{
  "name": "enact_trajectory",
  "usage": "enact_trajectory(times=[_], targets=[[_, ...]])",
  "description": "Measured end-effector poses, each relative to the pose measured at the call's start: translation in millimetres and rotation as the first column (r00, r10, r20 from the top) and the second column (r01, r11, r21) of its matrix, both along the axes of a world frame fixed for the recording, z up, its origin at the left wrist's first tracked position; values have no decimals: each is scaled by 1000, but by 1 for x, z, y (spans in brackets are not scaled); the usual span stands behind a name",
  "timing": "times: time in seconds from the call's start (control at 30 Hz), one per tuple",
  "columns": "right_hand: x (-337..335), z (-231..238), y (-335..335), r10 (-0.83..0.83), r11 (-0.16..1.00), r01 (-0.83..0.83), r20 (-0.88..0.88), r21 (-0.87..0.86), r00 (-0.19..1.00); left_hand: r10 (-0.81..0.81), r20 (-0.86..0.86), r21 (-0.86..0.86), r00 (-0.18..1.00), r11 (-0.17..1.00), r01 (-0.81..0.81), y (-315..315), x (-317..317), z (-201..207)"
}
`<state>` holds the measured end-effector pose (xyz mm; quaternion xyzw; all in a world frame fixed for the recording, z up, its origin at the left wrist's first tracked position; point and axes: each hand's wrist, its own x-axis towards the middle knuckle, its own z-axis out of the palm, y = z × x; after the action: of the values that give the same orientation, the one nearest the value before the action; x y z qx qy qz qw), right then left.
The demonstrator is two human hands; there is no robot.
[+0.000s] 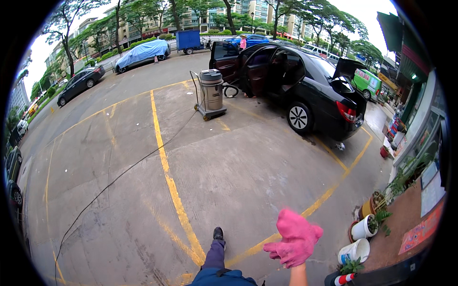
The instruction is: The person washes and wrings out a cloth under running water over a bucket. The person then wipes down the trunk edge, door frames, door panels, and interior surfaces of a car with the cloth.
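Observation:
Low in the view, right of the middle, is my right hand (292, 255), raised in front of me over the paving. Bunched pink cloth (298, 231) covers it, so only the bare wrist shows below. The fingers are hidden in the pink folds, but the cloth is held up in the hand. My left hand is out of view. Ahead stands a black car (318, 90) with side doors and boot open. To its left a grey canister vacuum cleaner (211, 90) rests on a wheeled base, its black hose (231, 91) curled toward the car.
A long black cable (121, 175) trails across the paving from the vacuum to the lower left. Yellow lines (164, 162) mark parking bays. Potted plants (365, 228) and a white bucket (354, 251) line the right side. Someone in pink (243, 43) stands beyond the car.

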<state>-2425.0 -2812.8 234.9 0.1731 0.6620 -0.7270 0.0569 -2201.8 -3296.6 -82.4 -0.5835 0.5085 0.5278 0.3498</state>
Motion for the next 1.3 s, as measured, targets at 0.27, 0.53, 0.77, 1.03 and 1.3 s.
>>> enact_trajectory(times=[0.27,0.53,0.77,1.03,1.3], targets=[[-200,-9,-20,-13,939,87,-220,332,975,-36,-439,-46,898,999,18,6,-463,-17],[-424,-16,46,-352,933,327,-192,-151,916,-617,-718,-430,321,756,494,123,-823,95],[-609,-83,111,-365,915,333,-119,-228,923,-640,-445,-237,626,759,607,136,-896,7],[-856,-34,212,-272,952,234,-196,-196,942,-363,-126,-100,923,930,353,149,-952,46],[-1087,-43,268,-164,985,173,-291,4,943,-201,-255,24,946,977,214,227,-1171,8]])
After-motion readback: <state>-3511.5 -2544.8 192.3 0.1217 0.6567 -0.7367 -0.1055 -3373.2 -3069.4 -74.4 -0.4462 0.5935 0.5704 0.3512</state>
